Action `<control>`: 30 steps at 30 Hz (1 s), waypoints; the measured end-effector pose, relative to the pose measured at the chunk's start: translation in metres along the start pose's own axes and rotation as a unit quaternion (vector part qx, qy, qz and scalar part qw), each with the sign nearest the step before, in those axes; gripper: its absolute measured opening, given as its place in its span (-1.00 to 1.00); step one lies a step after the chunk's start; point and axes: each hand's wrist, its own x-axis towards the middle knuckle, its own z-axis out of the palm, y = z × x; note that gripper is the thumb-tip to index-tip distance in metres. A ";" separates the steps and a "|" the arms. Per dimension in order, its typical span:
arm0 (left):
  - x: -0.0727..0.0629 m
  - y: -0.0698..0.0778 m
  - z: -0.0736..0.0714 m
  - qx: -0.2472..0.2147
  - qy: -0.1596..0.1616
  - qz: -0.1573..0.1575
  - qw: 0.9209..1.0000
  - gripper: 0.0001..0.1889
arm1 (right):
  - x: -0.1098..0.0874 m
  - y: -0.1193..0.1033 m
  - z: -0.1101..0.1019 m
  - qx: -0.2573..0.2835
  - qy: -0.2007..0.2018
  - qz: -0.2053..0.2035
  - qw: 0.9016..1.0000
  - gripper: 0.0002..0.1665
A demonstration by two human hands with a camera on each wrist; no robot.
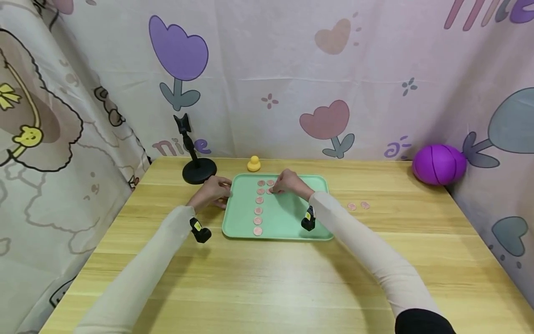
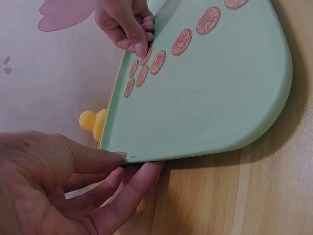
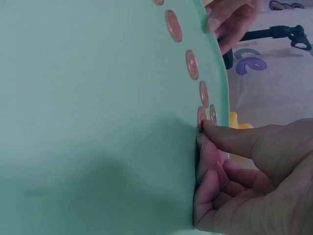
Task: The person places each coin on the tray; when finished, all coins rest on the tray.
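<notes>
A green tray (image 1: 292,218) lies on the wooden table, with several copper-coloured coins (image 1: 258,211) in a column from its far side toward its near side. Beside the top of that column is another coin (image 1: 270,183). My right hand (image 1: 288,182) reaches over the far half of the tray, thumb and forefinger at a coin (image 3: 202,116) by the column; its other fingers curl against the tray. With the thumb on top of the rim and fingers beneath, my left hand (image 2: 73,181) grips the tray's left edge.
Two loose coins (image 1: 359,205) lie on the table right of the tray. Behind it sits a yellow toy duck (image 1: 253,163). A black stand (image 1: 199,170) is at the back left, close to my left hand. A purple ball (image 1: 439,164) rests at the back right corner.
</notes>
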 end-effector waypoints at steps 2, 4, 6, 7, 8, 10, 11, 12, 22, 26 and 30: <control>0.000 0.001 0.001 0.002 0.000 -0.001 1.000 -0.44 | -0.001 0.002 0.001 -0.004 0.006 -0.010 1.000 -0.72; 0.001 0.001 0.001 0.001 -0.001 -0.003 1.000 -0.44 | -0.001 0.004 0.002 -0.004 0.005 -0.024 1.000 -0.70; 0.001 0.001 0.002 0.000 -0.002 -0.006 1.000 -0.44 | -0.001 0.006 0.001 -0.005 0.005 -0.035 0.999 -0.69; 0.001 0.001 0.003 -0.001 -0.002 -0.008 1.000 -0.44 | -0.002 0.007 0.000 -0.002 0.004 -0.041 0.999 -0.70; 0.001 0.001 0.003 -0.002 -0.003 -0.010 1.000 -0.43 | -0.003 0.008 -0.003 0.001 0.002 -0.046 0.999 -0.71; 0.001 0.000 0.004 -0.003 -0.002 -0.011 1.000 -0.43 | -0.005 0.010 -0.008 0.007 0.000 -0.050 0.999 -0.73; 0.001 0.000 0.004 -0.002 -0.001 -0.011 1.000 -0.43 | -0.007 0.011 -0.011 0.012 -0.001 -0.052 0.999 -0.73; 0.001 0.000 0.004 -0.001 -0.001 -0.011 1.000 -0.43 | -0.009 0.012 -0.015 0.016 -0.003 -0.054 0.998 -0.73; 0.002 0.000 0.000 -0.002 0.003 -0.009 1.000 -0.43 | -0.036 0.029 -0.057 0.025 0.007 -0.070 0.997 -0.84; 0.002 0.000 0.000 0.002 0.004 -0.010 1.000 -0.44 | -0.047 0.045 -0.077 0.009 0.016 -0.075 0.997 -0.84; 0.001 0.001 0.001 0.005 0.003 -0.008 1.000 -0.43 | -0.059 0.065 -0.097 -0.009 0.035 -0.075 0.997 -0.83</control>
